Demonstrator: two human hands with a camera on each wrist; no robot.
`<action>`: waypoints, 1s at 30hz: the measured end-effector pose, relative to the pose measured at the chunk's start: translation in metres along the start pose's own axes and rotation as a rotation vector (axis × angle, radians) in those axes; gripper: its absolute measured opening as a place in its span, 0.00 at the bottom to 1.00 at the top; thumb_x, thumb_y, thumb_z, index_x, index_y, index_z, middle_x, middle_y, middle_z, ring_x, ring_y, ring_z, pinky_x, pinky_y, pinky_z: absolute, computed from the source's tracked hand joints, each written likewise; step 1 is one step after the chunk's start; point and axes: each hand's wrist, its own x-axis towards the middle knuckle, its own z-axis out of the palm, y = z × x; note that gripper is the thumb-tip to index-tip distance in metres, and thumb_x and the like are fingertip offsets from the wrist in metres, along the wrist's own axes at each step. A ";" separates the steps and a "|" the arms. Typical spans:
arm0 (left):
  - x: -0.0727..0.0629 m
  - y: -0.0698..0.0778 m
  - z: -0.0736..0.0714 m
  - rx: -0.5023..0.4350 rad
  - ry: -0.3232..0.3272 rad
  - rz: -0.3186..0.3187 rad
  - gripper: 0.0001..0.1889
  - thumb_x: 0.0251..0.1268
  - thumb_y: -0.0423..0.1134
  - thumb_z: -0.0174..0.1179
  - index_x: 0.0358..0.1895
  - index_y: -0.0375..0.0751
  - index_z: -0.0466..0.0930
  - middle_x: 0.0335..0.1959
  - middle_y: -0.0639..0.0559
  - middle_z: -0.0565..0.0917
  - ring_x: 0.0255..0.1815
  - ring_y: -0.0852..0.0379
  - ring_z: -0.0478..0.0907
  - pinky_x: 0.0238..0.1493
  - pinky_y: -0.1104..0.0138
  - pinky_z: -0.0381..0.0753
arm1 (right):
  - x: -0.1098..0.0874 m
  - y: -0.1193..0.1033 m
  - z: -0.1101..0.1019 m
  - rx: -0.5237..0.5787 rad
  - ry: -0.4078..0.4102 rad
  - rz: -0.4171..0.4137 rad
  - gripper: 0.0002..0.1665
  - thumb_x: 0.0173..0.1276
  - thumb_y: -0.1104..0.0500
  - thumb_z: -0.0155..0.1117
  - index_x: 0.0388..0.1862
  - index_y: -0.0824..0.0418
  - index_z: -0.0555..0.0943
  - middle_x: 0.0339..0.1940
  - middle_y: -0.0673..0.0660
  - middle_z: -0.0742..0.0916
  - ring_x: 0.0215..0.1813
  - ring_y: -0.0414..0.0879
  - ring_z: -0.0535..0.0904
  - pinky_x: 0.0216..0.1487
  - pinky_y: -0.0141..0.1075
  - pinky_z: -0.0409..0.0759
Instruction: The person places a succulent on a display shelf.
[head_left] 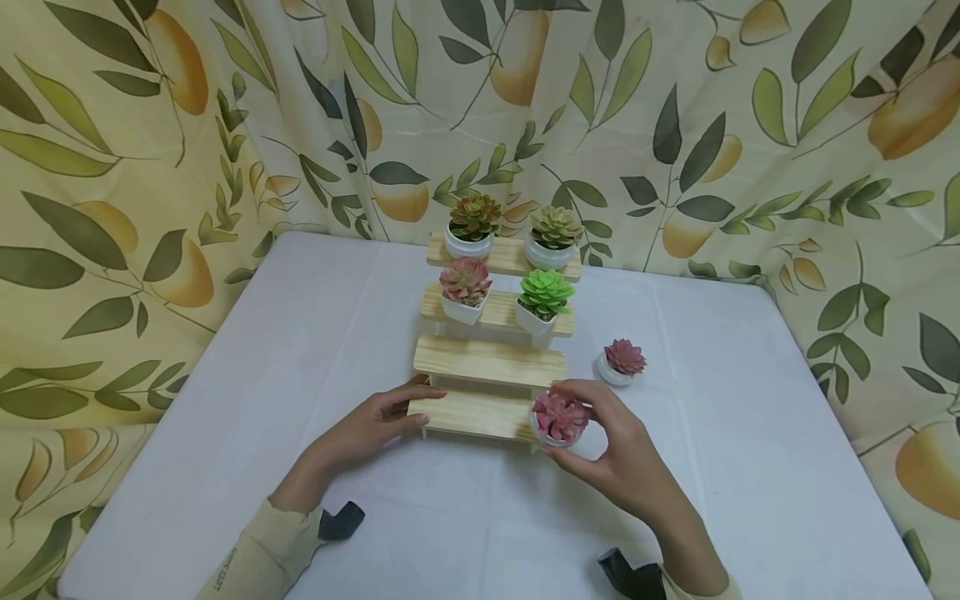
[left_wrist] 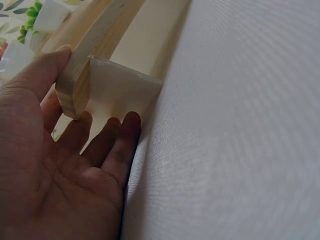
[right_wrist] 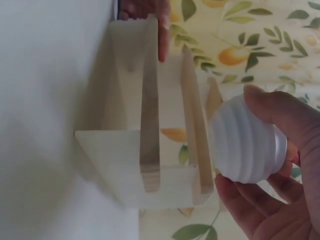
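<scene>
Between thumb and fingers, my right hand [head_left: 626,446] holds a small pink artificial succulent [head_left: 560,415]. Its white ribbed round pot [right_wrist: 247,142] fills the grip in the right wrist view, over the right end of the lowest step. My left hand [head_left: 367,429] grips the left end of a tiered wooden plant stand [head_left: 476,414]. In the left wrist view, its thumb lies along the board's end [left_wrist: 75,92], with the other fingers curled by the white side support [left_wrist: 122,82]. Another dark pink succulent [head_left: 624,358] in a white pot stands on the table right of the stand.
On the top step are a reddish-green succulent [head_left: 474,221] and a pale green one [head_left: 553,233]. The step below bears a pink succulent [head_left: 465,287] and a bright green one [head_left: 545,296]. A white cloth covers the table [head_left: 315,317]; a leaf-and-fruit patterned curtain [head_left: 450,100] hangs behind.
</scene>
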 end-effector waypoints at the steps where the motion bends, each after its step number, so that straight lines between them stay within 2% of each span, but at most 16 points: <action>1: 0.000 0.000 0.000 -0.003 0.000 -0.001 0.20 0.77 0.47 0.62 0.69 0.66 0.79 0.80 0.62 0.61 0.83 0.58 0.45 0.75 0.50 0.58 | 0.002 0.000 0.000 -0.002 -0.004 -0.010 0.46 0.52 0.65 0.86 0.70 0.60 0.75 0.64 0.52 0.80 0.61 0.46 0.78 0.61 0.32 0.77; 10: 0.000 -0.001 0.000 -0.010 -0.010 0.008 0.21 0.77 0.45 0.62 0.69 0.64 0.79 0.80 0.62 0.61 0.83 0.58 0.45 0.75 0.50 0.58 | 0.020 0.003 0.007 0.030 0.026 -0.003 0.46 0.52 0.65 0.86 0.70 0.58 0.75 0.65 0.51 0.80 0.64 0.47 0.78 0.62 0.37 0.78; 18: 0.001 0.000 -0.001 -0.018 -0.005 0.004 0.21 0.77 0.45 0.62 0.69 0.63 0.79 0.80 0.60 0.61 0.83 0.57 0.45 0.75 0.50 0.56 | 0.037 0.004 0.022 0.050 0.039 0.006 0.45 0.55 0.62 0.86 0.70 0.56 0.74 0.64 0.51 0.81 0.63 0.47 0.78 0.59 0.44 0.81; 30: 0.000 0.001 -0.002 -0.017 -0.010 -0.006 0.20 0.78 0.45 0.62 0.69 0.64 0.79 0.81 0.59 0.60 0.83 0.57 0.45 0.75 0.50 0.56 | 0.059 -0.001 0.035 0.091 0.025 -0.010 0.44 0.56 0.61 0.86 0.70 0.58 0.74 0.65 0.52 0.80 0.64 0.47 0.78 0.56 0.42 0.83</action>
